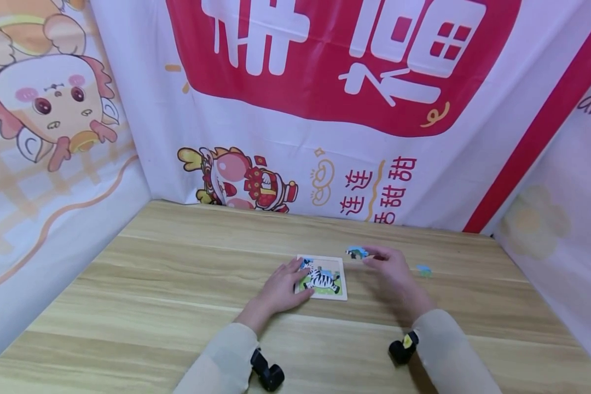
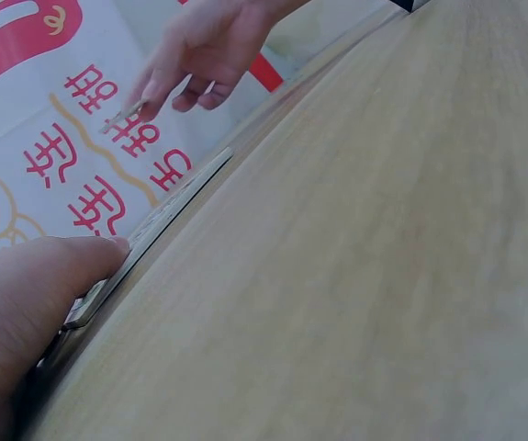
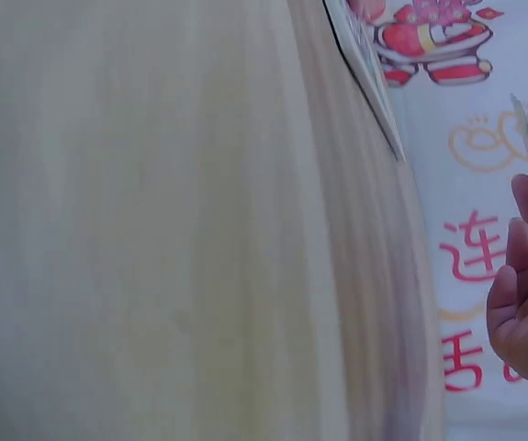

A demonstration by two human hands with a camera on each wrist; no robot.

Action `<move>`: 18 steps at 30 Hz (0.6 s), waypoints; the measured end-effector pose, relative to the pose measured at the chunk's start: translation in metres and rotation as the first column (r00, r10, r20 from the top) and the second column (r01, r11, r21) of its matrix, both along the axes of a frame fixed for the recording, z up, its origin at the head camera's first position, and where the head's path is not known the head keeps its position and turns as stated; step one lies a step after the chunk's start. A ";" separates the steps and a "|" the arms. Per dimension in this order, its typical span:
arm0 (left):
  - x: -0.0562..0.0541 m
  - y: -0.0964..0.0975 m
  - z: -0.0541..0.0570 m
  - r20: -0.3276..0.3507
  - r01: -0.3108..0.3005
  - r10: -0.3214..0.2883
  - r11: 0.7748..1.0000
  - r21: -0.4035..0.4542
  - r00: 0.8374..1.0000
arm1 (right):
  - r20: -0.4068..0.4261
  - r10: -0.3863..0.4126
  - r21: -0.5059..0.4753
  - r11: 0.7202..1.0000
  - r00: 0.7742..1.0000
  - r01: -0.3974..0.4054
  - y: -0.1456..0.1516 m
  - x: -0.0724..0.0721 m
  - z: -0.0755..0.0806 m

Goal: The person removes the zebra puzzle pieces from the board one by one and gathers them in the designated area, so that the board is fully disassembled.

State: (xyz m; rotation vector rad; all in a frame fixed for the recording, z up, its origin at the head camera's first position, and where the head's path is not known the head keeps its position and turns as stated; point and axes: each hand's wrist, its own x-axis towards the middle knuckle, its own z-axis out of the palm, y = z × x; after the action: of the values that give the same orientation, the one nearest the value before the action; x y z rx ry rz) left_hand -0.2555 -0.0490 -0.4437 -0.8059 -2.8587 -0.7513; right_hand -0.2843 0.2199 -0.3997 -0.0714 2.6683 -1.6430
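Note:
A small square puzzle board (image 1: pixel 344 279) with a pale frame and a zebra picture lies on the table. My left hand (image 1: pixel 282 287) rests over its left side, fingers spread on the picture and thumb near the front edge. In the left wrist view the thumb (image 2: pixel 84 262) lies straight along the board (image 2: pixel 176 202). To the right, my right hand (image 1: pixel 390 268) pinches a blue and dark puzzle piece (image 1: pixel 357 252) between thumb and fingertips, raised above the table. That piece (image 3: pixel 522 119) appears edge-on in the right wrist view.
Another blue-green puzzle piece (image 1: pixel 424 270) lies on the table right of my right hand. The wood-grain table (image 1: pixel 128 306) meets a printed cloth backdrop (image 1: pixel 276 126) behind, with more cloth at both sides. Black wrist cameras are strapped to both sleeves.

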 end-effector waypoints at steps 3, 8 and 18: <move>0.000 0.000 0.000 0.000 0.000 0.000 1.000 0.000 1.000 | -0.030 0.007 -0.030 1.000 1.000 -0.008 0.017 0.000 0.002; 0.000 0.000 0.000 0.002 0.001 -0.001 1.000 0.000 1.000 | -0.042 0.038 -0.067 0.997 0.998 -0.041 0.045 0.001 0.006; -0.001 0.000 -0.002 -0.001 0.004 -0.004 1.000 -0.008 1.000 | 0.121 -0.042 -0.105 0.993 0.992 0.055 0.091 0.004 -0.001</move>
State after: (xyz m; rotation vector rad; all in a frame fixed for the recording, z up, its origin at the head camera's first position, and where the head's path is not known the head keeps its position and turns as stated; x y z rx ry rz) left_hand -0.2565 -0.0493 -0.4453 -0.8135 -2.8620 -0.7405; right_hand -0.2801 0.3110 -0.4005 0.0883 2.5131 -1.7464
